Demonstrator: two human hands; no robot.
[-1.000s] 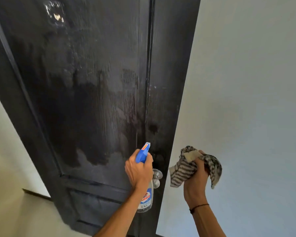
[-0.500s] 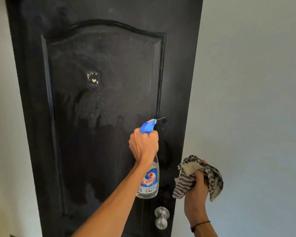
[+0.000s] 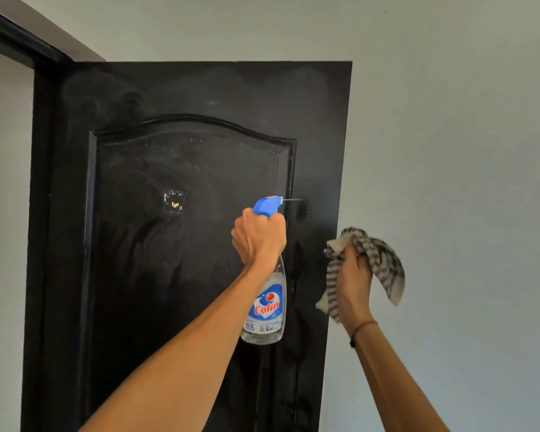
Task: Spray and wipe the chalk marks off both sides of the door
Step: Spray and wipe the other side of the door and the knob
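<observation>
Blue-capped spray bottle (image 3: 267, 294) gripped at neck by left hand (image 3: 258, 238), nozzle aimed at black door (image 3: 184, 275) stile. Right hand (image 3: 353, 279) clutches striped rag (image 3: 378, 260), soft, bunch it. Bottle light, near-empty; wet plastic probably slippery.

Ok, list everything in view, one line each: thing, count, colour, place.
door: one, black, centre, standing open.
door frame: one, black, upper left.
wall: one, pale grey, right and above.
spray bottle: one, clear with blue head, before the door's right side.
cloth: one, striped grey and white, right of the door's edge.
wristband: one, dark, right wrist.
left hand: one, grip round the bottle's neck.
right hand: one, grip on the cloth.
</observation>
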